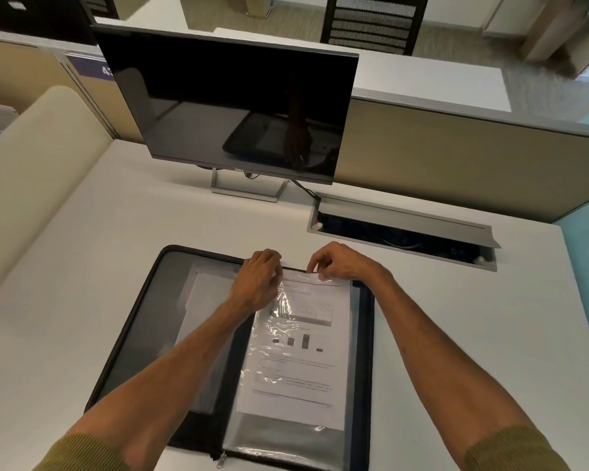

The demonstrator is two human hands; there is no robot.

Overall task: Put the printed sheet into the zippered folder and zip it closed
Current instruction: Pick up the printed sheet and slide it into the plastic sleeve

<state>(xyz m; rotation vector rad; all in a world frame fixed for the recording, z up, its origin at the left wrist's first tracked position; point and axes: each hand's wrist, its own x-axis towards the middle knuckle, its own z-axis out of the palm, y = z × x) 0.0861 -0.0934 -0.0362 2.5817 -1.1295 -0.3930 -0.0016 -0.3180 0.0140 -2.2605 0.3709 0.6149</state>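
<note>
A black zippered folder (pixel 140 321) lies open flat on the white desk in front of me. The printed sheet (pixel 300 365), with a table and a small bar chart, sits inside a clear plastic sleeve on the folder's right half. My left hand (pixel 257 283) rests at the sleeve's top left corner, fingers curled on the plastic. At the top edge, my right hand (pixel 337 261) pinches the sleeve between thumb and fingers. The zipper pull (pixel 221 460) hangs at the folder's near edge. Another white sheet (pixel 206 290) shows in the left pocket.
A dark monitor (pixel 232 107) on a metal stand stands behind the folder. An open cable tray (pixel 402 229) is set into the desk at the back right. Beige partition panels (pixel 456 158) bound the desk at the back and left.
</note>
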